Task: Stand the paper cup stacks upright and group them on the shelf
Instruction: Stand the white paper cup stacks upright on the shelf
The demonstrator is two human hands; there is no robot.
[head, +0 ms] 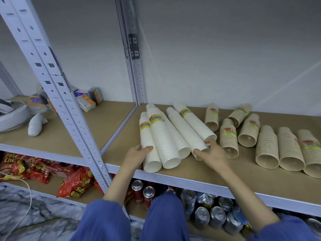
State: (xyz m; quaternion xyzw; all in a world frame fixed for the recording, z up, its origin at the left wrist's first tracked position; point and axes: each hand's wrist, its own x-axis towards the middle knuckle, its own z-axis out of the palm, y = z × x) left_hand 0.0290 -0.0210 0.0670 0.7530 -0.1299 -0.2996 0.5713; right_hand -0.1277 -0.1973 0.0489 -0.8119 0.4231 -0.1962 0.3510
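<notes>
Left hand (pixel 139 153) curled round the outermost white cup stack (pixel 149 145), right hand (pixel 212 153) pinching the rim of a second white stack (pixel 196 129) — all lying flat on the shelf (pixel 225 173) between the hands, tan stacks (pixel 227 136) off right. Could roll off the front edge if tipped up carelessly — round, loose, nothing stopping them.

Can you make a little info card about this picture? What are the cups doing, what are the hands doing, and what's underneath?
white cup stacks: lying down, bunched at the left of the shelf
brown cup stacks: seven, lying down, further right
left hand: grips the leftmost white stack
right hand: pinches the open end of a right-side white stack
upright stacks: none
underneath: drink cans, red snack bags
</notes>
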